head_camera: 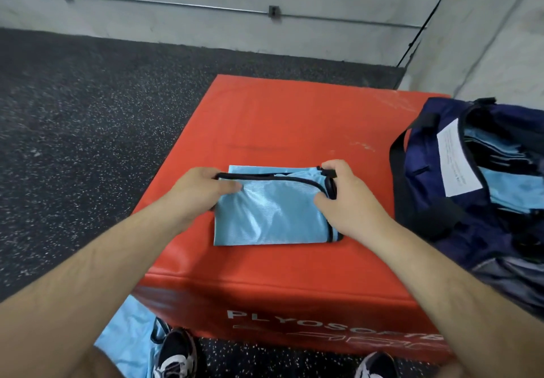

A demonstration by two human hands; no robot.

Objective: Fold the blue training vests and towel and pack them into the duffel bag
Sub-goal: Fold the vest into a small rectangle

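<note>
Head view: left hand [203, 190] and right hand [346, 198] pinch opposite ends of the folded blue vest [270, 218] on the red plyo box [294, 118] — duffel bag [419, 147] at right, open, partly cut off.

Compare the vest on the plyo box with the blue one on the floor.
Folded vest lies as a flat rectangle on the red plyo box; floor vest lies loose and rumpled beside the shoe. Left hand and right hand grip the folded vest; no hand holds the floor vest. Both are light blue with black trim.
</note>
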